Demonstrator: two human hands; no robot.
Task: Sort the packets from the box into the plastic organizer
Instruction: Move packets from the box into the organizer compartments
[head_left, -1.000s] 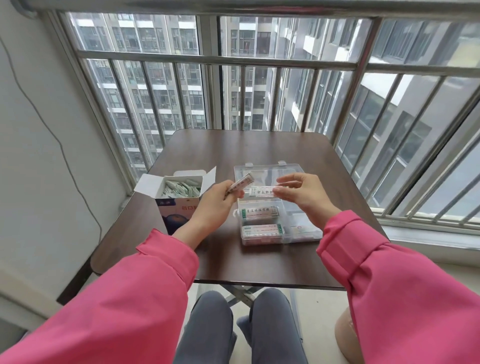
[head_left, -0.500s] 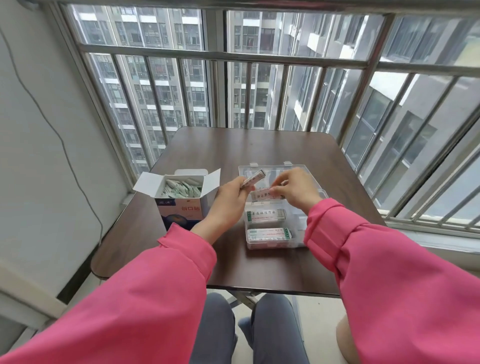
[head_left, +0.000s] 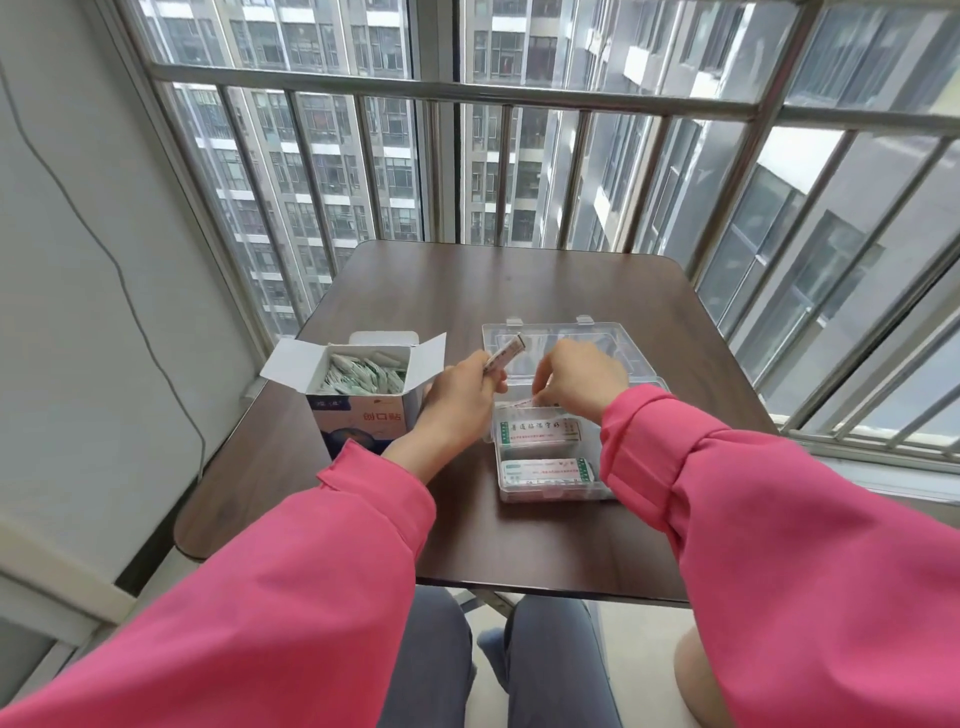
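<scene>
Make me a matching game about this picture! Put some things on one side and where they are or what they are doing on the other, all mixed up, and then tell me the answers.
Things:
1. cardboard box
2. left hand
3. right hand
4. plastic organizer

Places or states:
A. lowers a packet into a far compartment
B. clear, with its lid open towards the window
C. stands on the table's left side, flaps open, full of packets
D. holds up a small bundle of packets

Pairs: 1-C, 2-D, 3-A, 4-B
</scene>
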